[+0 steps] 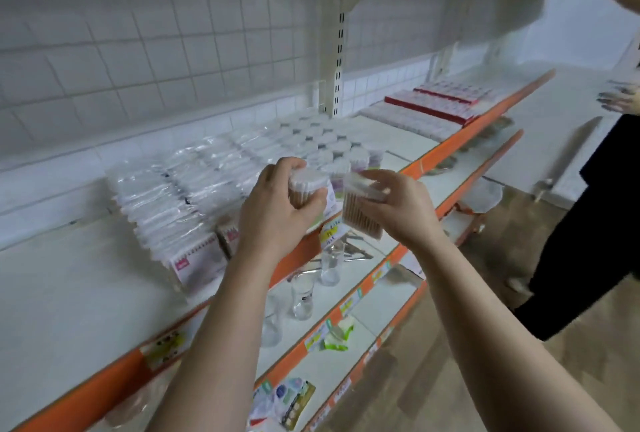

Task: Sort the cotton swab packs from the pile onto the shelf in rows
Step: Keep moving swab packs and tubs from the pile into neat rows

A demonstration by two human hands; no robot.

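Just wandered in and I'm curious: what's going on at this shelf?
A person is stocking a shop shelf with cotton swabs. The left hand grips a round tub of swabs, and the right hand holds a clear box of wooden-stick swabs, both just above the shelf's front edge. Behind them, bagged packs and other tubs already stand in rows. Another person stands at the right.
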